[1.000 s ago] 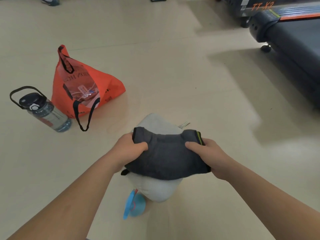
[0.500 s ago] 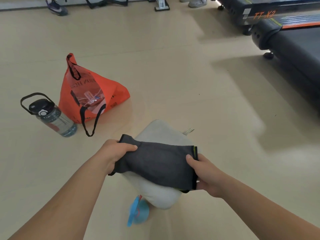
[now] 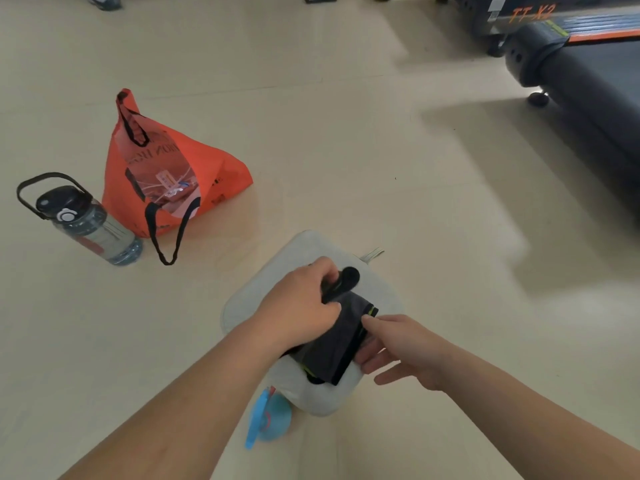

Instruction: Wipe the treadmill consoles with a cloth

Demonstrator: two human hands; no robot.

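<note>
Left hand grips top end of dark cloth, fingers curled round bunched part. Right hand pinches cloth's right edge, thumb on top, fingers below. Cloth folded, thin green stripe at edge, lies over pale cushion on floor. Small blue thing peeks out from under near end of cushion. Orange bag with black handles stands to left, big water bottle with black lid just beside it. Dark treadmill at top right, well apart from hands. Shoe at top left edge.
</note>
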